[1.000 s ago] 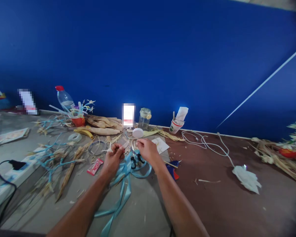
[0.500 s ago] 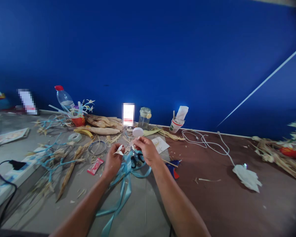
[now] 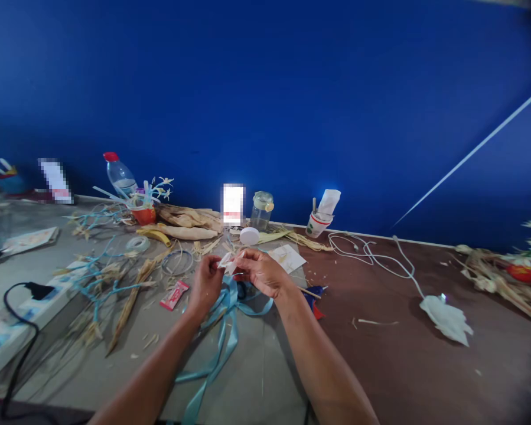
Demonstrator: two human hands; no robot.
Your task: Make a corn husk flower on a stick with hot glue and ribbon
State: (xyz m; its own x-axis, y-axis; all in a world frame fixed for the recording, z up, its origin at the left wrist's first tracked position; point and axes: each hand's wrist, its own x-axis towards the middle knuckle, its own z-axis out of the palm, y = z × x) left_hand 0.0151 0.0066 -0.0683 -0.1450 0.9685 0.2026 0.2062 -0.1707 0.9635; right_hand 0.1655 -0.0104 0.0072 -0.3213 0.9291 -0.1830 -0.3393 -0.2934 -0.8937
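My left hand (image 3: 206, 284) is closed, with its fingertips pinching a small white petal-like piece (image 3: 225, 262). My right hand (image 3: 263, 270) meets it from the other side, thumb and fingers pressed together at the same piece. Whether the right fingers also hold a separate strip is hidden. Below both hands, light blue ribbon (image 3: 230, 333) lies in loops and trails toward the near edge. Dark scissor handles (image 3: 241, 289) show partly among the loops. A pink wrapped packet (image 3: 174, 295) lies left of my left wrist.
Dried husks (image 3: 188, 221), a clear jar (image 3: 261, 211) and a paper cup (image 3: 319, 224) stand along the blue wall. Blue-stemmed flowers (image 3: 99, 289) and a power strip (image 3: 39, 319) are at left. A white cable (image 3: 371, 257) coils at right.
My right hand has moved left and turned, closing in on the white piece in my left hand. The gap between the hands has shrunk. The view has shifted slightly.
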